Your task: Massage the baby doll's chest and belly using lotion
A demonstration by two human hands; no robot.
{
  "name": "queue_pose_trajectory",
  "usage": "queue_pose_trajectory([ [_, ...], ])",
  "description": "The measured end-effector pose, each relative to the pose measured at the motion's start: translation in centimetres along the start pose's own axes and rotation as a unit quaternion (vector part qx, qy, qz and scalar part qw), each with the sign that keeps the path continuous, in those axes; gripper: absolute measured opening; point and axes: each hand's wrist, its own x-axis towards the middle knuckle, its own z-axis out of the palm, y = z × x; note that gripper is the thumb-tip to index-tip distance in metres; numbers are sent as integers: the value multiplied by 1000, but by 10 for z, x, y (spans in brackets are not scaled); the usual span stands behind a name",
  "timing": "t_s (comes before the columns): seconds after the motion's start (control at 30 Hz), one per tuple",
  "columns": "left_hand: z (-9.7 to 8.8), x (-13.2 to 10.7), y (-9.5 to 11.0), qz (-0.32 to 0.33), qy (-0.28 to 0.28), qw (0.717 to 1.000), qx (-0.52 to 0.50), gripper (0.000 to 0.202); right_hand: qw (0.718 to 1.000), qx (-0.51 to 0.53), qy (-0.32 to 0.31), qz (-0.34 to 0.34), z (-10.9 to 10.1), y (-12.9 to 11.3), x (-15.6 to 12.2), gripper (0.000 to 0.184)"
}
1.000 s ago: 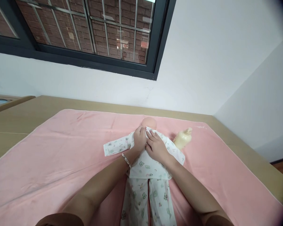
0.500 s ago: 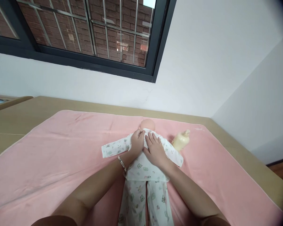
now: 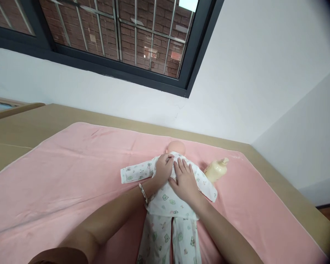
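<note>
The left hand (image 3: 162, 169) rests on the chest of a baby doll (image 3: 176, 147), fingers curled together at the neckline of its printed top (image 3: 167, 200); whether they pinch the cloth cannot be told. A bangle (image 3: 142, 193) circles that wrist. Touching it at 3 o'clock, the right hand (image 3: 184, 179) lies flat on the top, fingers apart. The doll lies face up, bare head at 12 o'clock, 1 sleeve stretched toward 9 o'clock, printed trousers (image 3: 156, 238) at 6 o'clock. A cream feeding bottle (image 3: 216, 171) lies near at 2 o'clock. All rest on a pink blanket (image 3: 71, 172) below a barred window (image 3: 126, 33).
</note>
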Motion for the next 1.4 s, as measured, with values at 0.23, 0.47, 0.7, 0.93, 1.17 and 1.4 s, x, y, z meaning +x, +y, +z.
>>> queue_pose_trajectory([
  [0.23, -1, -4, -8, 124, -5, 989, 83, 28, 995, 48, 52, 73, 5, 19, 18, 52],
  [0.47, -6, -7, -16, 172, -38, 956, 237, 30, 990, 41, 86, 109, 0, 16, 16, 46],
  [0.7, -12, -4, -21, 190, -72, 945, 258, 27, 993, 26, 80, 82, -1, 21, 25, 47],
  [0.93, -9, -4, -28, 202, -71, 944, 250, 31, 996, 30, 71, 39, 9, 34, 23, 51],
  [1.17, -11, -3, -21, 225, -92, 949, 201, 21, 995, 59, 85, 8, 12, 40, 19, 49],
  [1.4, -12, -8, -18, 217, -51, 948, 228, 13, 985, 64, 158, 21, 12, 33, 11, 36],
])
